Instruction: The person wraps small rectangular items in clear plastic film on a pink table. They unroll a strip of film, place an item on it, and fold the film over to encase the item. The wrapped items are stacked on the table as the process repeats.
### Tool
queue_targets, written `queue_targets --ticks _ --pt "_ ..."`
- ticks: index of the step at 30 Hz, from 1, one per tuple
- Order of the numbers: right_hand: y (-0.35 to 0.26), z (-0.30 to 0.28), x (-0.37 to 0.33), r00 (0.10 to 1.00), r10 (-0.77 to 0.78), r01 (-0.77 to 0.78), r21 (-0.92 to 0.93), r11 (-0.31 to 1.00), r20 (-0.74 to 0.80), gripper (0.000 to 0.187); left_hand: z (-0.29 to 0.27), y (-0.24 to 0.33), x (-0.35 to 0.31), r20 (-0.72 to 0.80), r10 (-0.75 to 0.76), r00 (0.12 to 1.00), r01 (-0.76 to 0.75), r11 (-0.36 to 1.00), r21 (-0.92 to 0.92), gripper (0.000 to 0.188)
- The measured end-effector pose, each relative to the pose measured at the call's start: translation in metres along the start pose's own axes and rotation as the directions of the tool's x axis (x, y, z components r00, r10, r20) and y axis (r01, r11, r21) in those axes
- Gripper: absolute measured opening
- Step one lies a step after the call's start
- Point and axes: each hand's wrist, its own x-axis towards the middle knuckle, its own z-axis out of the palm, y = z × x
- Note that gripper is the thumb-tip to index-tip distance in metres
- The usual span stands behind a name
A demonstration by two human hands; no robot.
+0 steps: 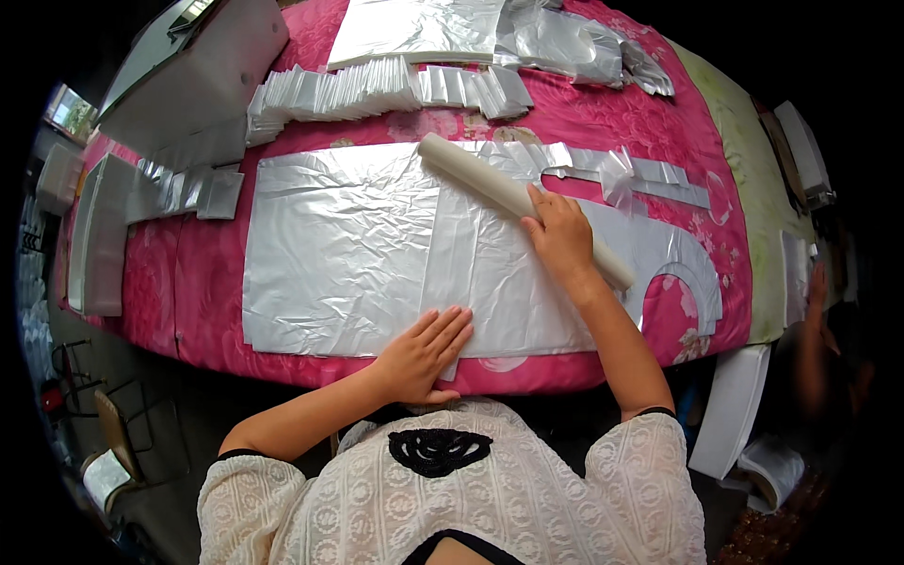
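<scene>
A thin white plastic apron (pixel 330 245) lies spread on the table in front of me, with its curved cut-outs and straps toward the right. Across it, slanting from upper left to lower right, lies a long off-white tube (pixel 476 176). My right hand (pixel 562 237) is closed over the tube from above, near its middle. Flat on the near edge of the plastic, my left hand (pixel 427 355) has its fingers stretched out and holds nothing. A folded strip of plastic (pixel 443 273) runs up from beside that hand toward the tube. Whether several layers lie here is hard to tell.
A pink flowered cloth (pixel 212 282) covers the table. Along the far side stands a row of folded plastic packets (pixel 339 92), with more plastic sheets (pixel 419 28) behind. White boxes (pixel 99 235) stand at the left. Another person's arm (pixel 812 348) shows at the far right.
</scene>
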Motion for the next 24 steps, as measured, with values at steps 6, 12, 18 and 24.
queue_targets --ticks 6,12,18,24 --pt "-0.003 -0.033 0.001 0.995 -0.100 0.100 0.139 0.985 -0.004 0.047 0.004 0.005 -0.003 -0.029 -0.007 1.000 0.008 0.999 0.031 0.090" --pt "-0.066 -0.013 -0.044 0.891 -0.374 0.273 0.352 0.895 0.259 0.050 0.008 0.018 -0.002 -0.039 -0.058 0.998 0.061 0.996 0.058 0.087" --pt "-0.054 0.025 0.017 0.950 -0.309 0.293 0.226 0.929 0.036 0.045 0.012 0.023 -0.002 -0.039 -0.090 0.995 0.093 0.992 0.088 0.085" --pt "-0.052 0.019 0.045 0.948 -0.281 0.300 0.125 0.946 -0.153 0.043 0.013 0.012 -0.016 -0.086 0.024 0.996 -0.032 0.995 -0.090 0.075"
